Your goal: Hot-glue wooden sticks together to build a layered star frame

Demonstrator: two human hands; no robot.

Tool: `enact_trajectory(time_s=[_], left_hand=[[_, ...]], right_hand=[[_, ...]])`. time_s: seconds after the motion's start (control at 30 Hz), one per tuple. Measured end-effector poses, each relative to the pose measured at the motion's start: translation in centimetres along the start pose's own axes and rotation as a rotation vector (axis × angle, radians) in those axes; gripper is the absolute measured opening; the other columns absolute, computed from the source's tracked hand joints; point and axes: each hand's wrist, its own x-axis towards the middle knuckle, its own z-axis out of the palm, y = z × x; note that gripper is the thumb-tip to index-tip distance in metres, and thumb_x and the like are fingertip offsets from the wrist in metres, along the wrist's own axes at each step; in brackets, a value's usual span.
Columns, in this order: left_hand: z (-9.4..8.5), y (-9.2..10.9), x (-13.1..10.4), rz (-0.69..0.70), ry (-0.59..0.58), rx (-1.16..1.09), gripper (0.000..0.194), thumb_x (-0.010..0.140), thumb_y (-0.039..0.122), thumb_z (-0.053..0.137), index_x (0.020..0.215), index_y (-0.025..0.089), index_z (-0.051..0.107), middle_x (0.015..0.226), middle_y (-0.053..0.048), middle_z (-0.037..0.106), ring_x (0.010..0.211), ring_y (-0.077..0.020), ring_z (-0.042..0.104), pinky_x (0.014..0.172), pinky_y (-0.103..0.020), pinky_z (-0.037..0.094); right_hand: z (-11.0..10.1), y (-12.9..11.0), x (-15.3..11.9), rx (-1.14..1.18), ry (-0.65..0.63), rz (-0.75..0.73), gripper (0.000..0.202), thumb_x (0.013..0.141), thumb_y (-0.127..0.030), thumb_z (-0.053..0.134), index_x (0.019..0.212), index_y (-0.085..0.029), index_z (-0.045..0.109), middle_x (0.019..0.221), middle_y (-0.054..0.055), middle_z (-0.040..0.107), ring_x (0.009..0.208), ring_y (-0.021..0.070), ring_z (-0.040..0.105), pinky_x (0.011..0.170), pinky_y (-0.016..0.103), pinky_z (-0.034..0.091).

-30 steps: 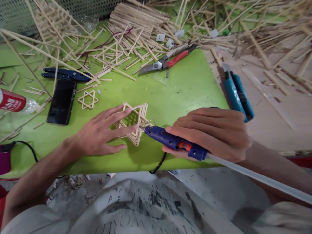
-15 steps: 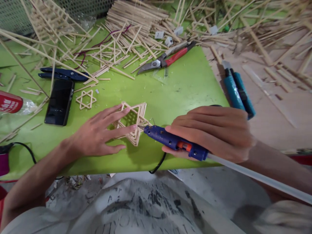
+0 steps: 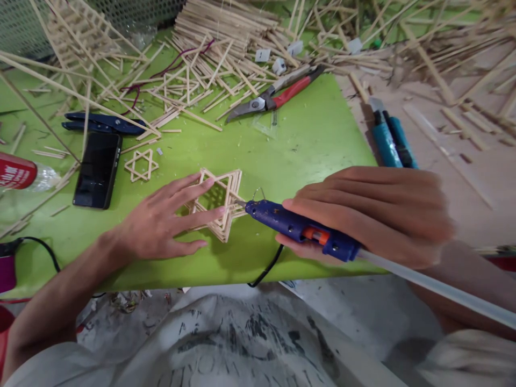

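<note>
My right hand (image 3: 374, 215) is wrapped round a blue hot glue gun (image 3: 274, 217), whose metal tip points left. A long white glue stick (image 3: 435, 285) runs out of its back end. The tip is at the right side of a star-shaped frame of stacked thin wooden sticks (image 3: 226, 228); whether they touch I cannot tell. My left hand (image 3: 161, 220) lies with its fingers spread, the index and middle fingertips resting on the star's left part and covering some of it. A smaller flat wooden star (image 3: 141, 165) lies to the left, beyond that hand.
A black phone (image 3: 97, 171), dark blue pliers (image 3: 102, 123) and a bottle with a red label (image 3: 18, 173) lie at the left. Red-handled pruning shears (image 3: 278, 94) lie behind the star. Loose sticks (image 3: 226, 32) cover the back. Two teal-handled cutters (image 3: 389, 140) lie at the right.
My right hand has moved the glue gun to the right, drawing its tip from the star's middle toward its right side. My left hand has stayed in place.
</note>
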Motion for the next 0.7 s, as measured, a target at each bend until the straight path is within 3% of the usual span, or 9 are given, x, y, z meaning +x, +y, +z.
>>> enact_trajectory(time_s=[0.1,0.17,0.37,0.57,0.7], left_hand=[[-0.1,0.0,0.0,0.007,-0.003,0.006,0.065,0.097,0.038,0.079,0.156,0.028,0.054,0.168,-0.016,0.047,0.157,-0.0369,0.047,0.124,-0.054,0.051],[-0.1,0.0,0.0,0.012,0.0,0.009,0.064,0.097,0.039,0.079,0.155,0.027,0.055,0.167,-0.017,0.047,0.157,-0.0379,0.047,0.123,-0.055,0.051],[-0.2,0.1,0.1,-0.006,-0.018,-0.001,0.064,0.097,0.039,0.078,0.156,0.03,0.053,0.169,-0.014,0.046,0.159,-0.0363,0.045,0.126,-0.054,0.049],[-0.2,0.1,0.2,-0.005,-0.024,-0.005,0.064,0.097,0.038,0.078,0.156,0.031,0.053,0.169,-0.014,0.046,0.159,-0.0372,0.045,0.126,-0.055,0.049],[-0.2,0.1,0.2,0.003,-0.021,0.008,0.062,0.099,0.04,0.076,0.155,0.029,0.053,0.168,-0.016,0.047,0.159,-0.0371,0.045,0.125,-0.055,0.05]], right_hand=[[-0.4,0.0,0.1,-0.003,0.074,-0.122,0.025,0.091,-0.036,0.084,0.107,-0.018,0.077,0.08,0.008,0.077,0.076,0.0229,0.076,0.073,0.038,0.063],[-0.6,0.1,0.1,-0.009,0.054,-0.104,0.026,0.089,-0.033,0.087,0.108,-0.019,0.077,0.08,0.008,0.077,0.076,0.0238,0.076,0.073,0.039,0.063],[-0.5,0.7,0.1,-0.021,0.076,-0.131,0.025,0.086,-0.044,0.088,0.105,-0.031,0.078,0.077,0.0,0.076,0.07,0.0228,0.076,0.067,0.039,0.062],[0.0,1.3,0.4,0.013,0.169,-0.203,0.037,0.083,-0.046,0.09,0.111,-0.025,0.077,0.074,0.003,0.077,0.064,0.0229,0.075,0.057,0.039,0.061],[0.2,1.5,0.5,-0.004,0.167,-0.164,0.031,0.081,-0.053,0.089,0.108,-0.039,0.079,0.072,-0.005,0.076,0.062,0.0215,0.075,0.056,0.038,0.062]])
